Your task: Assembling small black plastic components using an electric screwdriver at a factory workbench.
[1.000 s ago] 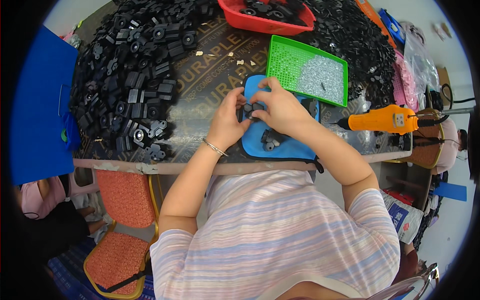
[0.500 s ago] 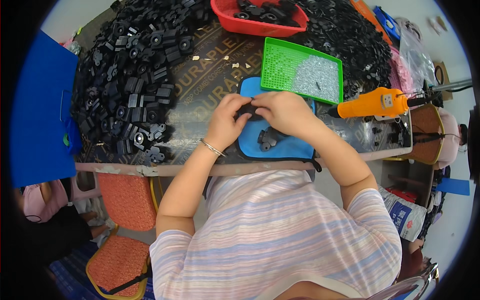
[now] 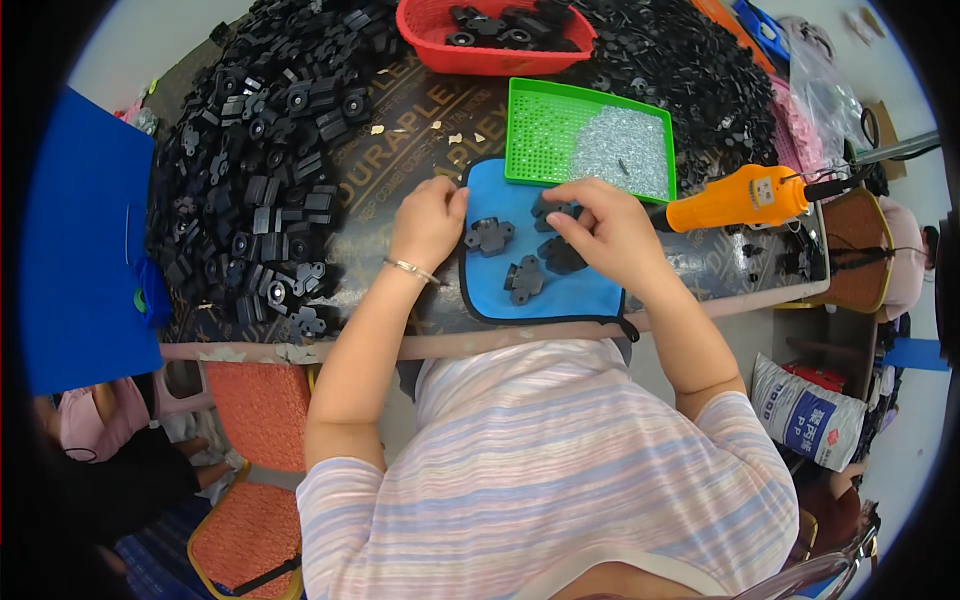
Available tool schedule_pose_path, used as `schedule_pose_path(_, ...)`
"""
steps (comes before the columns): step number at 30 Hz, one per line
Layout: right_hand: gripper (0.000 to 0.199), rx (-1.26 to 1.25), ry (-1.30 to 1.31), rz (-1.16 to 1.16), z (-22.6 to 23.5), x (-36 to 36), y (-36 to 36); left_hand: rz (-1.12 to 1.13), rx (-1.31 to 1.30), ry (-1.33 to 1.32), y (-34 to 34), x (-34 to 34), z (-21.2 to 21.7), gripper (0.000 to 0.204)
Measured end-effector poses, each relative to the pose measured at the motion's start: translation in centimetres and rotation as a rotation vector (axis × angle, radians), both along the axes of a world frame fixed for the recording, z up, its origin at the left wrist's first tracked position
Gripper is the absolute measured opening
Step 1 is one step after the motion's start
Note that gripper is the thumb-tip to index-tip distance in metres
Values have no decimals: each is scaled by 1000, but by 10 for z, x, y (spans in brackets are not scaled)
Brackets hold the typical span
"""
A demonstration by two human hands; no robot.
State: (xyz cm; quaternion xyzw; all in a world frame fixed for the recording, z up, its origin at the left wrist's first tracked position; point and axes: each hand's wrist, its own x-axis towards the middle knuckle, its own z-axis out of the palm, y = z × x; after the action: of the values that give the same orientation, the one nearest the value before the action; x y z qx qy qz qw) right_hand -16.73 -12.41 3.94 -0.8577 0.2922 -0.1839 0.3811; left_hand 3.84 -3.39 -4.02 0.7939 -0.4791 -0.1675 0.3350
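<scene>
A blue cloth mat (image 3: 490,290) with a dark edge lies on the table in front of me. On it are several black plastic parts: one with flat lugs (image 3: 490,236) at the left, one (image 3: 523,280) nearer me, and one (image 3: 561,256) beside my right palm. The thumb and fingers of my right hand (image 3: 605,230) close around another black plastic part (image 3: 546,211) near the mat's far side. My left hand (image 3: 430,222) rests by the mat's left edge with its fingers curled; anything inside them is hidden.
Black parts heap at the left (image 3: 265,190) and far right (image 3: 690,90). A green tray (image 3: 535,130) holds small silvery pieces, with a red basket (image 3: 430,50) of black parts behind. An orange electric screwdriver (image 3: 735,198) points at my right hand. Orange chairs (image 3: 258,410) stand below left.
My hands have moved apart, the left one off the mat to the left and the right one rightward. Another lugged black part now shows on the mat's left side.
</scene>
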Motion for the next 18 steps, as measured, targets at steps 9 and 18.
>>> schedule_pose_path(9, 23, -14, 30, -93, -9, -28, -1, -354, 6, 342, 24, -13, 9, 48)
schedule_pose_path(18, 24, 7, -30, -92, -13, -40, 1, -59, -103, -390, 42, 29, 34, 62)
